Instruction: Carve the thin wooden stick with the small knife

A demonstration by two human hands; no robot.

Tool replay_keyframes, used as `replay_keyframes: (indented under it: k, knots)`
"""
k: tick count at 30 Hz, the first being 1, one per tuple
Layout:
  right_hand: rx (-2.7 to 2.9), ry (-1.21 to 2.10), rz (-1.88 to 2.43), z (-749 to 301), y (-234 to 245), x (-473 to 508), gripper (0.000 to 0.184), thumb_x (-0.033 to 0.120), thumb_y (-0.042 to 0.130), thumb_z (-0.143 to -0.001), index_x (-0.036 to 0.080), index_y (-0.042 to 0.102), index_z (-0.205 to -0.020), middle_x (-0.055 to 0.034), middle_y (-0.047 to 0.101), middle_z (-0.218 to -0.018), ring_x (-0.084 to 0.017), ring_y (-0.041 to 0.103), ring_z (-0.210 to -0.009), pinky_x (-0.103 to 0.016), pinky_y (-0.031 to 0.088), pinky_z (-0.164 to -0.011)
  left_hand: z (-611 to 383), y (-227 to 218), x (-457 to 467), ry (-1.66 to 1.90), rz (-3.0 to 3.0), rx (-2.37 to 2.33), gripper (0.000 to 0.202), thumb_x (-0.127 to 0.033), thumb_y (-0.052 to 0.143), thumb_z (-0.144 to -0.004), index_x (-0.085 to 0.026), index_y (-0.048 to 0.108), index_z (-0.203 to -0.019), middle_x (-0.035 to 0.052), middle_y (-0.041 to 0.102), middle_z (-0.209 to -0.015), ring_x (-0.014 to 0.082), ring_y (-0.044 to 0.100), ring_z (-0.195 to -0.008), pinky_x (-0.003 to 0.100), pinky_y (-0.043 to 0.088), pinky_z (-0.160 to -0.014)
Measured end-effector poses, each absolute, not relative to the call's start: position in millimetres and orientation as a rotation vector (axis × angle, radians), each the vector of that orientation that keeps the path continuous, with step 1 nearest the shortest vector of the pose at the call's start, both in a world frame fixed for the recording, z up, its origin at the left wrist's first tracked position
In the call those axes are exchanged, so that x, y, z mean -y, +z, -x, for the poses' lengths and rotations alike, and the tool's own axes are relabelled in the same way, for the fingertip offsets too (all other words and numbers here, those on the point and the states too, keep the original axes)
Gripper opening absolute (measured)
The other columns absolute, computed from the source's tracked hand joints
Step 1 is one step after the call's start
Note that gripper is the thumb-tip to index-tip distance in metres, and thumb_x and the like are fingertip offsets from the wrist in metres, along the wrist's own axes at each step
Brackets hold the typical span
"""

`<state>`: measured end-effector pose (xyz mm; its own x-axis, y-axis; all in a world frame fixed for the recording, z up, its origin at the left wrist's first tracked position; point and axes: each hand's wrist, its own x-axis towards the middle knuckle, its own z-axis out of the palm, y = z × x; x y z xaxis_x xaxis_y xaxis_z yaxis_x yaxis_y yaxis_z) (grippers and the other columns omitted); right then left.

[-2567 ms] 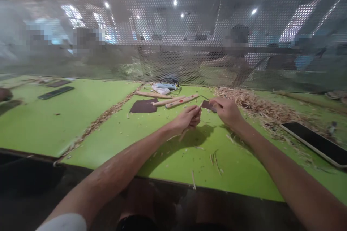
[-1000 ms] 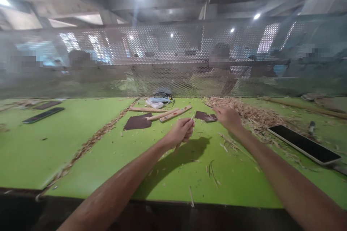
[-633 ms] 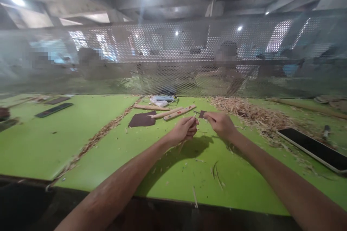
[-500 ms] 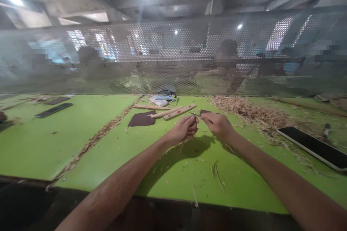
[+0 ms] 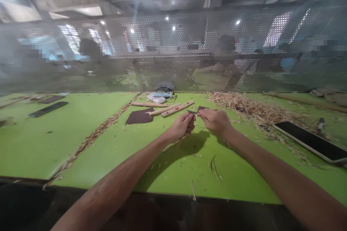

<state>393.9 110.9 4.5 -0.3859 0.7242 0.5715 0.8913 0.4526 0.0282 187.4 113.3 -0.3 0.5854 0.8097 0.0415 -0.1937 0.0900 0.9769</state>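
My left hand [image 5: 181, 127] is closed around a thin wooden stick [image 5: 179, 142], whose pale lower end shows below the fingers. My right hand [image 5: 217, 122] grips a small knife [image 5: 191, 111]; the handle is hidden in the fist. Its dark blade points left and lies against the top of the left fingers, near the stick's upper end. Just behind the hands are a wooden piece with red marks [image 5: 177, 109], a pale wooden stick [image 5: 164, 109] and a dark brown sheet [image 5: 138, 116]. Another dark sheet [image 5: 204, 108] is partly hidden by my right hand.
Wood shavings [image 5: 244, 106] are heaped at the back right of the green table [image 5: 108, 158]. A phone [image 5: 309, 141] lies to the right, another dark phone [image 5: 48, 109] to the left. Cables and a light-blue item [image 5: 159, 95] sit before a perforated screen [image 5: 173, 68]; people are behind it.
The knife blade has shifted slightly and now lies flatter across the left fingertips. Both hands keep their grip close together. The whole view has moved a little.
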Motion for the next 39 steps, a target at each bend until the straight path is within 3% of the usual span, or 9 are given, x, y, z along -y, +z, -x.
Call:
replay_keyframes:
  k: [3, 9, 13, 15, 20, 25, 31, 39]
  knots:
    - [2.257, -0.504, 1.411, -392, 7, -109, 0.05, 0.039, 0.037, -0.112, 0.02, 0.082, -0.108, -0.0113, 0.08, -0.094, -0.02, 0.061, -0.067, -0.032, 0.028, -0.056, -188, 3, -112, 0.801, -1.281, -0.651, 0.027, -0.033, 0.043, -0.112, -0.021, 0.048, -0.088, -0.0109, 0.022, -0.064, 0.006, 0.018, -0.046, 0.015, 0.013, -0.044]
    - [2.278, -0.435, 1.576, -390, 14, -108, 0.053, 0.038, 0.03, -0.113, 0.022, 0.081, -0.117, -0.0107, 0.078, -0.093, -0.017, 0.054, -0.059, -0.032, 0.032, -0.053, -183, 1, -119, 0.781, -1.309, -0.611, 0.031, -0.034, 0.042, -0.112, -0.021, 0.046, -0.085, -0.0107, 0.024, -0.064, 0.0057, 0.019, -0.047, 0.015, 0.015, -0.042]
    - [2.108, -0.41, 1.862, -414, 24, -116, 0.052, 0.026, 0.028, -0.11, 0.019, 0.08, -0.106, -0.0103, 0.074, -0.083, -0.018, 0.052, -0.056, -0.031, 0.034, -0.053, -178, -3, -123, 0.725, -1.324, -0.529, 0.031, -0.041, 0.048, -0.111, -0.02, 0.049, -0.087, -0.0108, 0.023, -0.064, 0.0064, 0.018, -0.048, 0.016, 0.014, -0.042]
    - [1.994, -0.447, 1.923, -425, 29, -118, 0.049, 0.027, 0.033, -0.109, 0.014, 0.079, -0.102, -0.0134, 0.074, -0.083, -0.02, 0.053, -0.06, -0.032, 0.033, -0.055, -178, -4, -123, 0.71, -1.306, -0.493, 0.032, -0.045, 0.052, -0.109, -0.02, 0.051, -0.089, -0.0107, 0.023, -0.063, 0.0067, 0.018, -0.048, 0.016, 0.014, -0.042]
    - [1.89, -0.436, 1.665, -412, 27, -113, 0.043, 0.032, 0.041, -0.109, 0.014, 0.079, -0.101, -0.0135, 0.077, -0.09, -0.021, 0.062, -0.074, -0.031, 0.035, -0.064, -181, -4, -120, 0.685, -1.269, -0.487, 0.031, -0.043, 0.049, -0.11, -0.019, 0.055, -0.091, -0.0095, 0.028, -0.062, 0.0067, 0.019, -0.048, 0.017, 0.015, -0.043]
    - [2.083, -0.277, 1.371, -389, 11, -106, 0.049, 0.039, 0.039, -0.111, 0.014, 0.081, -0.104, -0.0125, 0.079, -0.089, -0.019, 0.062, -0.068, -0.03, 0.037, -0.062, -181, 1, -117, 0.748, -1.241, -0.484, 0.028, -0.04, 0.049, -0.11, -0.018, 0.057, -0.094, -0.0103, 0.023, -0.064, 0.0069, 0.015, -0.049, 0.016, 0.013, -0.043]
    - [2.157, -0.324, 1.335, -385, 6, -102, 0.049, 0.042, 0.036, -0.113, 0.024, 0.081, -0.103, -0.0108, 0.081, -0.098, -0.022, 0.068, -0.074, -0.033, 0.038, -0.063, -180, 9, -114, 0.787, -1.236, -0.538, 0.029, -0.035, 0.042, -0.112, -0.018, 0.055, -0.093, -0.0108, 0.021, -0.065, 0.0064, 0.016, -0.049, 0.015, 0.014, -0.044]
    - [2.204, -0.418, 1.384, -386, 7, -105, 0.057, 0.045, 0.032, -0.114, 0.023, 0.083, -0.102, -0.0117, 0.08, -0.092, -0.021, 0.063, -0.065, -0.033, 0.033, -0.055, -184, 2, -118, 0.803, -1.308, -0.591, 0.029, -0.035, 0.044, -0.112, -0.02, 0.051, -0.089, -0.0111, 0.023, -0.064, 0.006, 0.019, -0.046, 0.015, 0.017, -0.043]
